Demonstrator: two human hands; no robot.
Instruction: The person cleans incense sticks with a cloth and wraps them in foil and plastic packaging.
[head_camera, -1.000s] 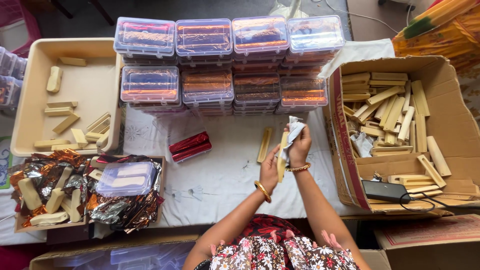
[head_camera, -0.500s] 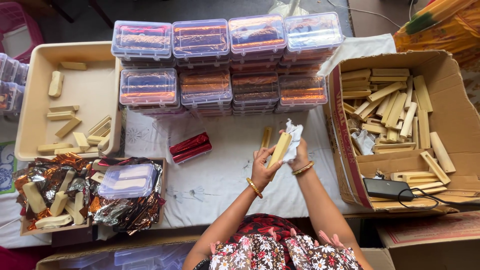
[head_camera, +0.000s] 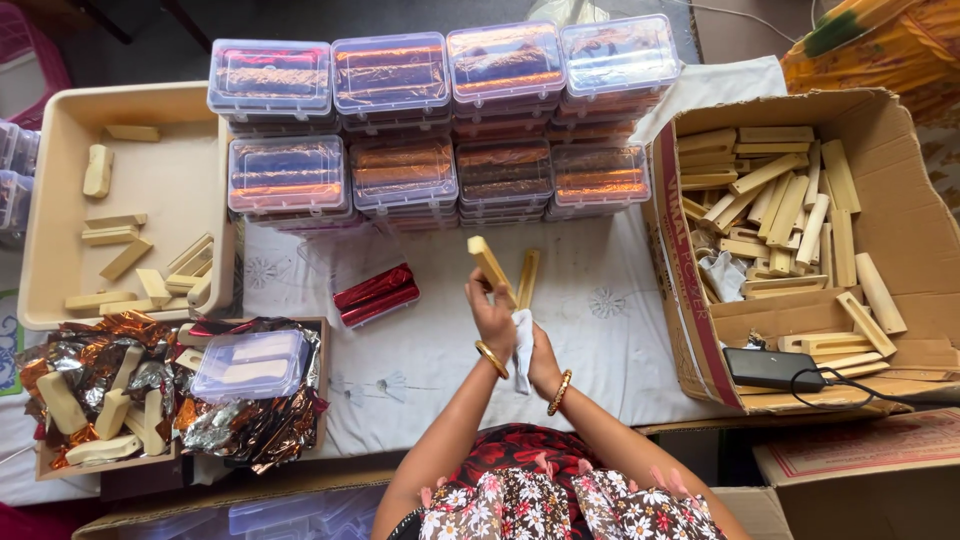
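Pale bar (head_camera: 490, 268) at frame centre above the desk (head_camera: 620, 340) is gripped by the left hand (head_camera: 492, 318); white cloth (head_camera: 523, 345) is closed in the right hand (head_camera: 543, 362). Bar judged stiff, light, possibly slippery; best held mid-length.

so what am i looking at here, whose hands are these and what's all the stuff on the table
There is no machine here. One camera sits on a person's head and looks straight down, so the two bare arms coming up from the bottom edge are that person's own. The left hand holds a pale bar up at a slant. The right hand holds a white cloth close under it. A second bar lies on the table just behind the hands. At the back stand stacks of clear lidded boxes. To the right is a cardboard box full of loose bars, with a black device on its flap. To the left are a beige tray with a few bars and a heap of shiny foil wrappers. A red foil packet lies near the middle.
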